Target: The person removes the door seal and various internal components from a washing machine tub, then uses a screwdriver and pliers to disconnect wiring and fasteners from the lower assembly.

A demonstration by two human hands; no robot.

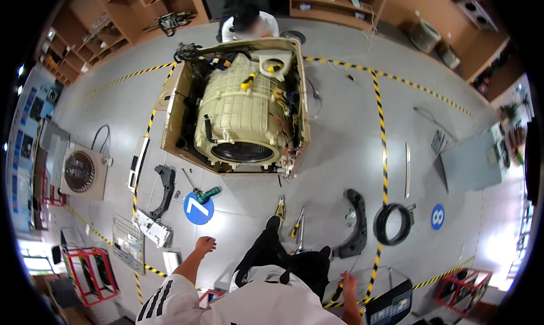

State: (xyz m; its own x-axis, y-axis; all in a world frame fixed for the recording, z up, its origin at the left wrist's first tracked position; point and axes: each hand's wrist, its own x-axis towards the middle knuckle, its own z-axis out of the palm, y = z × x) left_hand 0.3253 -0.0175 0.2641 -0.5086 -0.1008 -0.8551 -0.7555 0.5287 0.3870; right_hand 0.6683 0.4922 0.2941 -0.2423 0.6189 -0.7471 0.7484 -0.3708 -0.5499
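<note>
My left hand [205,244] hangs over the floor at lower left, fingers loosely bent and apart, holding nothing. At lower right my right hand [348,282] is closed around a screwdriver with a yellow and black handle [337,293]. Ahead of me lies an opened washing machine [167,124], its cream plastic drum tub [241,107] exposed and the round drum opening [243,152] facing my side. Another yellow-black screwdriver [247,82] rests on top of the tub. Loose wires and connectors [289,107] run along its right side.
Before my feet lie pliers [280,206] and another tool with yellow grips [296,227]. A green power drill [207,195] sits left of them. Dark curved counterweights [165,192] [356,226] and a black door gasket [392,223] lie aside. A person [249,26] crouches beyond the machine.
</note>
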